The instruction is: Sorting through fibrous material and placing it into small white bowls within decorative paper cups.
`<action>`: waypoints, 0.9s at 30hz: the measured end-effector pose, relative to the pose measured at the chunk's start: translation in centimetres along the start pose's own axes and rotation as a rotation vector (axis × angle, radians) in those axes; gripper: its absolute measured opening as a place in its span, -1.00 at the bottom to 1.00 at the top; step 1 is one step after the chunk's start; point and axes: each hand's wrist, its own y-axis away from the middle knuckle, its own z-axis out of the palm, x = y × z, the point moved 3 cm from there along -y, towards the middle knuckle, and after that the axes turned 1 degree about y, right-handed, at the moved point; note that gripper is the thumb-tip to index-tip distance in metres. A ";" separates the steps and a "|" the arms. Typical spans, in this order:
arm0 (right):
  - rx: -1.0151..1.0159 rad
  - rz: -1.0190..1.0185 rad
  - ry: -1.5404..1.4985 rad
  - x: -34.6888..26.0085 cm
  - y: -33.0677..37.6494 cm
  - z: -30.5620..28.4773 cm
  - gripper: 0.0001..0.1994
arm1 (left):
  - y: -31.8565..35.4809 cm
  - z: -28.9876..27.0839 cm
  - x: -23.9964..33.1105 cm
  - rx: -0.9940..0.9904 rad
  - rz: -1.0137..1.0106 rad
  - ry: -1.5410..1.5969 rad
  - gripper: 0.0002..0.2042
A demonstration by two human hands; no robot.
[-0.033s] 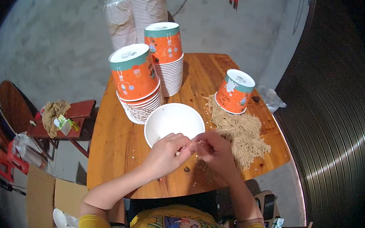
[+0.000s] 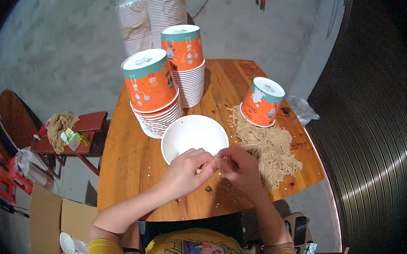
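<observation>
White bowl point(image 2: 194, 136) sits empty; left hand point(image 2: 185, 172) and right hand point(image 2: 238, 167) pinch tan string point(image 2: 267, 146) together.

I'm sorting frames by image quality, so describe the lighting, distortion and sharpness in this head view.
Head view: even overhead light, brightest on the white bowl and the wooden table; corners fall to black from the fisheye rim; the table edges and the ribbed wall bow outward; the left hand and right hand are fairly sharp, but whatever is pinched between them is too small to make out.

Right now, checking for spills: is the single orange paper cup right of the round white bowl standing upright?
No, the single orange paper cup lies tilted, bottom up.
</observation>
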 end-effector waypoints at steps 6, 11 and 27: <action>0.020 0.215 -0.235 1.7 -0.2 0.8 -0.88 | -0.1 -0.6 0.6 0.000 0.055 0.044 -0.89; -0.179 0.365 -0.185 1.7 -1.1 -0.1 -0.88 | 0.5 -0.5 -0.7 -0.007 -0.008 0.048 -0.91; -0.195 0.015 0.179 -0.4 -0.8 2.3 -0.86 | 2.5 -4.8 -1.3 -0.077 0.043 0.013 -0.83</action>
